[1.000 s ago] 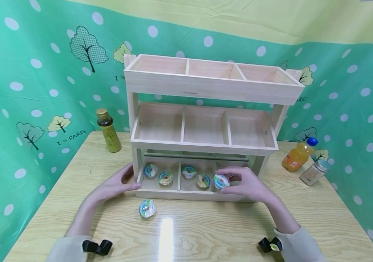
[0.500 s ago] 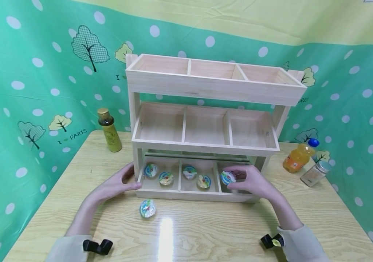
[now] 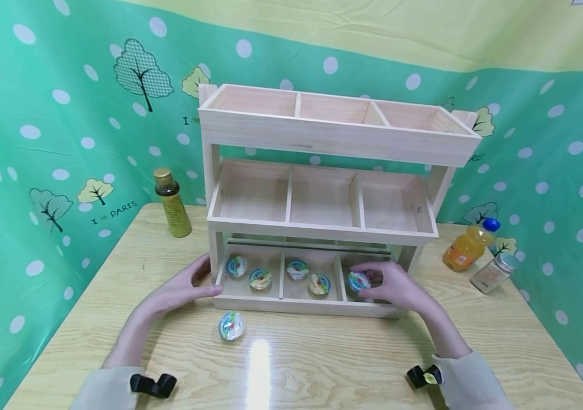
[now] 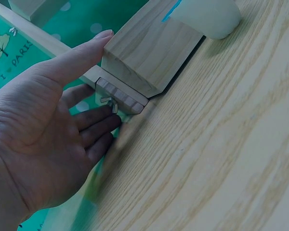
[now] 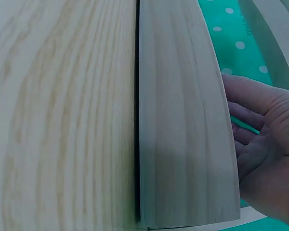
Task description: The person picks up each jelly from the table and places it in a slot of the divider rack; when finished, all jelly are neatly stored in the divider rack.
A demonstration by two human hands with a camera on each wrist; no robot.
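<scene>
My right hand [image 3: 391, 283] pinches a small jelly cup [image 3: 358, 281] with a blue-and-white foil lid, low in the right compartment of the bottom tier. In the right wrist view the front board [image 5: 188, 120] hides that cup and the fingertips. At the lower left corner of the wooden shelf rack [image 3: 322, 230], my left hand [image 3: 184, 286] holds the frame. Its thumb lies on the box edge, and its other fingers bend beside the side post [image 4: 120, 96] with a wing nut. Two cups [image 3: 260, 279] sit in the left compartment and two cups [image 3: 319, 284] in the middle one.
Another jelly cup [image 3: 232, 326] lies on the wooden table [image 3: 322, 364] in front of the rack. A dark-capped green-labelled bottle [image 3: 173, 208] stands left. To the right are an orange drink bottle [image 3: 468, 247] and a glass jar [image 3: 493, 273]. A patterned curtain [image 3: 66, 142] hangs behind.
My right hand has carried its jelly cup from near the middle divider rightward into the right compartment and slightly lower. My left hand stays at the rack's corner.
</scene>
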